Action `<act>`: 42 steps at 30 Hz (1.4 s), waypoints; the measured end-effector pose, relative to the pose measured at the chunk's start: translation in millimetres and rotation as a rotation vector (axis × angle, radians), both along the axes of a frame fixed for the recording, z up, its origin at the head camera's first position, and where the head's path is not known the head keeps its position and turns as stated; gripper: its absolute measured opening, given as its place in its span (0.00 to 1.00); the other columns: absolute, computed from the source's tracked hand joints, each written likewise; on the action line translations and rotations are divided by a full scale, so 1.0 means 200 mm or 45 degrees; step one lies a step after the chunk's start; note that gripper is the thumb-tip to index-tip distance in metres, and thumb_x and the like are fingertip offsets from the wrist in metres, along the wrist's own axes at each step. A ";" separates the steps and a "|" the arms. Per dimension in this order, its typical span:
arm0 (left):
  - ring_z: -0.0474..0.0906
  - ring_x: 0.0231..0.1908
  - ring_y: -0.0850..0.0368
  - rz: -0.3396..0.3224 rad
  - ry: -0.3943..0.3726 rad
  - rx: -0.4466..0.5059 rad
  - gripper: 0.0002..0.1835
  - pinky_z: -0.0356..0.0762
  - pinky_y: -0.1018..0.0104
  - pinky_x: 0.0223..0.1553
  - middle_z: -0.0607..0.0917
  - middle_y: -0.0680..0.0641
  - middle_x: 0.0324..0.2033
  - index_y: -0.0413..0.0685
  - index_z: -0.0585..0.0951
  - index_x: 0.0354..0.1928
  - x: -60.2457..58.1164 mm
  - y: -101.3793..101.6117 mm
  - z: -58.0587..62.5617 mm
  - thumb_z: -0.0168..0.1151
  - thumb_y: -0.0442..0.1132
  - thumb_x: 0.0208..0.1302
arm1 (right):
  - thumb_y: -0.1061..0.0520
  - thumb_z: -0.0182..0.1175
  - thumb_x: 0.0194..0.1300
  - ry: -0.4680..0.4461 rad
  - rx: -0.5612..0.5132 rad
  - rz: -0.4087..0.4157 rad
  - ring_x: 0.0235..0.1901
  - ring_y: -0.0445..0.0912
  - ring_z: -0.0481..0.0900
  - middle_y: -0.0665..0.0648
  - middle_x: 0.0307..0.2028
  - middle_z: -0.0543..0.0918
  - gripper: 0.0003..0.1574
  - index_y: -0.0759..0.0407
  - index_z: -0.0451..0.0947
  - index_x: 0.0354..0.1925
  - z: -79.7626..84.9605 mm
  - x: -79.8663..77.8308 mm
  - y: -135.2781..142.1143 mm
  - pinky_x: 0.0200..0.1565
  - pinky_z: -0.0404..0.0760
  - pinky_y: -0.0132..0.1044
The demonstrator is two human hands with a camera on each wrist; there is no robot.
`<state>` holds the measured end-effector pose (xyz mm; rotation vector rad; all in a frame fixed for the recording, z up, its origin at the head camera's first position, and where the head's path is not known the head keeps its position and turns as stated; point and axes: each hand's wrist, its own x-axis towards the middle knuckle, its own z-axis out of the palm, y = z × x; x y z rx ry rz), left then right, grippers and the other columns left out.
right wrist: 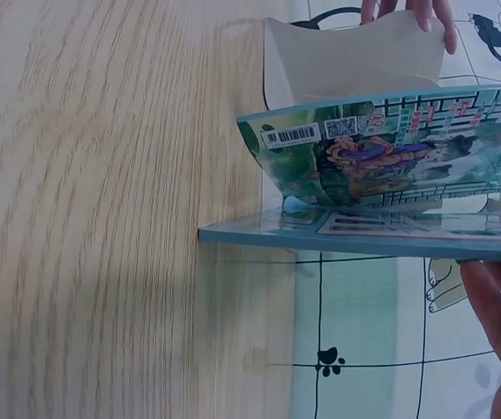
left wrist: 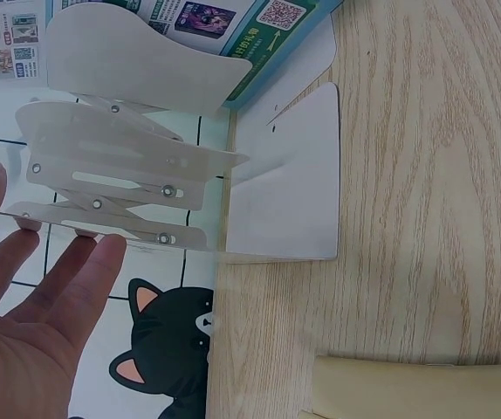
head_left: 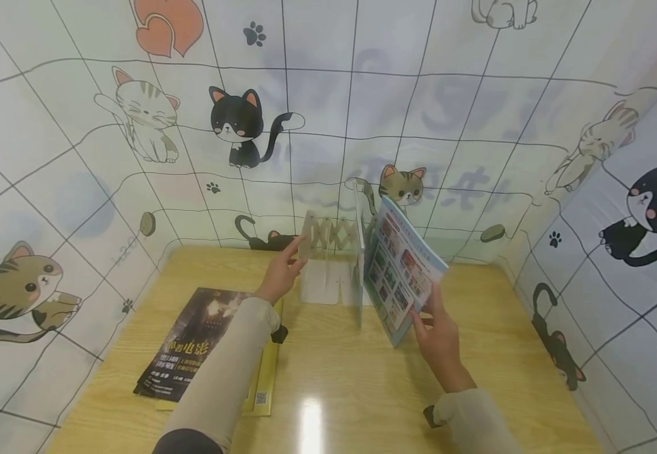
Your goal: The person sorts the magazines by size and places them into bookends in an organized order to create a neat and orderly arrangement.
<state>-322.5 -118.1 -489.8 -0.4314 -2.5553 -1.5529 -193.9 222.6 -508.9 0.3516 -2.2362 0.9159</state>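
A white metal expandable book stand (head_left: 321, 284) stands at the back of the table, with crossed slotted bars between its upright panels. My left hand (head_left: 279, 272) holds the stand's left panel (left wrist: 137, 240) near its top, thumb on one side and fingers on the other. Beside the stand's right-hand panel a thin magazine (right wrist: 381, 157) with a cartoon cover and barcode stands upright. My right hand (head_left: 439, 337) grips a light-blue magazine (head_left: 399, 274) by its near edge. It tilts to the right, close beside the upright one, its page of small coloured pictures facing me.
To the left, a dark brochure (head_left: 189, 353) with gold lettering lies over a yellow booklet (head_left: 263, 388) on the wooden table (head_left: 334, 378). A cloth wall (head_left: 317, 113) printed with grid lines and cats encloses the table's back and sides.
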 end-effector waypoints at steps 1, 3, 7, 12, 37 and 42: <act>0.78 0.52 0.44 0.003 0.000 0.000 0.32 0.82 0.57 0.42 0.69 0.40 0.66 0.67 0.62 0.73 0.00 0.00 0.00 0.57 0.36 0.71 | 0.70 0.69 0.55 -0.012 -0.009 -0.007 0.36 0.56 0.85 0.66 0.45 0.83 0.59 0.50 0.51 0.76 0.00 0.00 -0.01 0.28 0.85 0.42; 0.79 0.52 0.43 0.003 0.002 0.002 0.32 0.83 0.57 0.41 0.69 0.39 0.66 0.67 0.62 0.73 0.00 0.00 0.00 0.56 0.35 0.71 | 0.69 0.69 0.56 -0.041 -0.028 -0.020 0.36 0.57 0.85 0.66 0.46 0.83 0.58 0.48 0.51 0.76 0.01 -0.01 -0.02 0.29 0.85 0.43; 0.79 0.52 0.42 0.001 0.015 0.004 0.32 0.83 0.57 0.41 0.70 0.38 0.65 0.65 0.62 0.73 0.00 0.00 0.00 0.56 0.35 0.71 | 0.68 0.68 0.57 -0.086 -0.080 -0.030 0.38 0.57 0.84 0.66 0.49 0.82 0.58 0.44 0.50 0.76 0.01 -0.03 -0.05 0.30 0.85 0.45; 0.79 0.51 0.40 -0.006 0.041 0.001 0.31 0.83 0.56 0.40 0.71 0.36 0.64 0.61 0.62 0.73 0.01 0.00 0.01 0.56 0.35 0.71 | 0.70 0.69 0.56 -0.058 -0.132 0.000 0.38 0.57 0.85 0.66 0.50 0.82 0.62 0.47 0.45 0.77 0.00 -0.06 -0.09 0.30 0.85 0.44; 0.79 0.51 0.39 -0.013 0.066 0.007 0.31 0.83 0.54 0.41 0.71 0.35 0.64 0.57 0.62 0.73 0.01 0.01 0.00 0.56 0.35 0.71 | 0.67 0.69 0.57 0.021 -0.034 0.131 0.34 0.55 0.85 0.65 0.47 0.83 0.55 0.52 0.53 0.75 -0.03 -0.20 -0.23 0.29 0.85 0.43; 0.79 0.50 0.38 -0.008 0.091 0.003 0.30 0.83 0.54 0.39 0.71 0.34 0.64 0.58 0.63 0.73 0.01 0.01 0.00 0.56 0.36 0.72 | 0.68 0.68 0.58 0.054 -0.027 0.147 0.32 0.55 0.85 0.65 0.41 0.84 0.56 0.53 0.50 0.76 -0.03 -0.20 -0.25 0.28 0.85 0.43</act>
